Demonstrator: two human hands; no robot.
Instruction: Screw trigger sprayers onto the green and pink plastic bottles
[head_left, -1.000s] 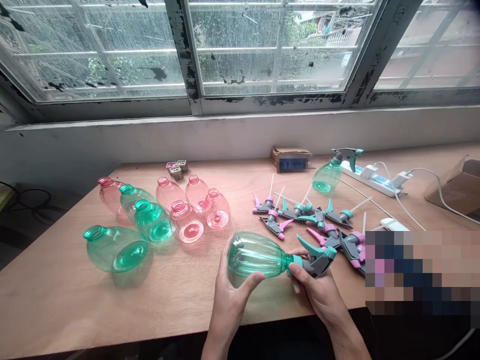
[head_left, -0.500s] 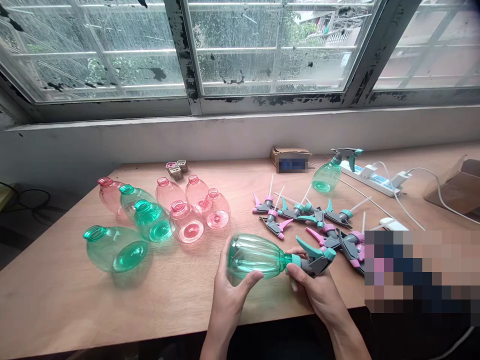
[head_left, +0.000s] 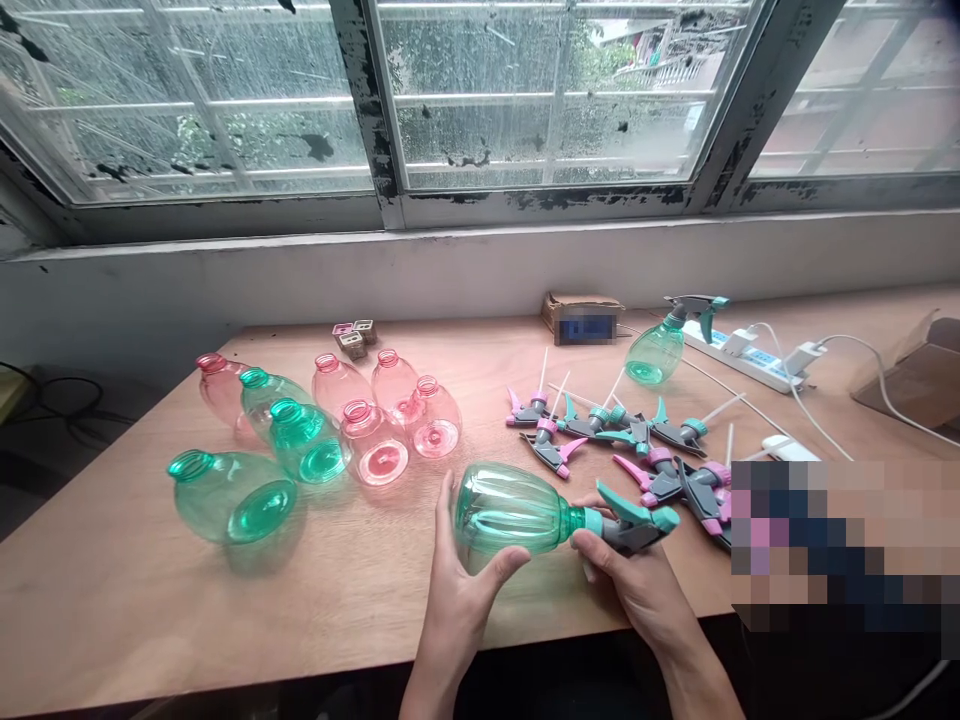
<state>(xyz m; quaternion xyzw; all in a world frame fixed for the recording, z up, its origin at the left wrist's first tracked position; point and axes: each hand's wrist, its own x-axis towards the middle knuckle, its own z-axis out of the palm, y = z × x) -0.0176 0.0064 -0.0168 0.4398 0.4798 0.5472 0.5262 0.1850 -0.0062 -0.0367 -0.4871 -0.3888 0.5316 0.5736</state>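
Note:
A clear green spray bottle (head_left: 510,508) lies sideways in the air between my hands, over the table's front part. My left hand (head_left: 472,590) grips its rounded base end, thumb in front. At the neck, my right hand (head_left: 626,575) holds the teal collar where the grey and teal spray head (head_left: 637,522) joins the bottle. Behind it lie several loose spray heads (head_left: 555,445) with pink or teal triggers and white tubes. To the left, several pink bottles (head_left: 379,445) and green bottles (head_left: 232,500) without heads lie tilted on the tabletop.
An assembled green spray bottle (head_left: 652,355) stands upright at the back, beside a white power strip (head_left: 742,355) with plugged-in cables. A small cardboard box (head_left: 581,305) and several small blocks (head_left: 352,343) sit near the wall. An open carton (head_left: 919,370) lies at right; a blurred patch covers the lower right.
The spray head has shifted slightly to the right and down, its trigger turned a little. Both hands keep their hold; the things on the table stay put.

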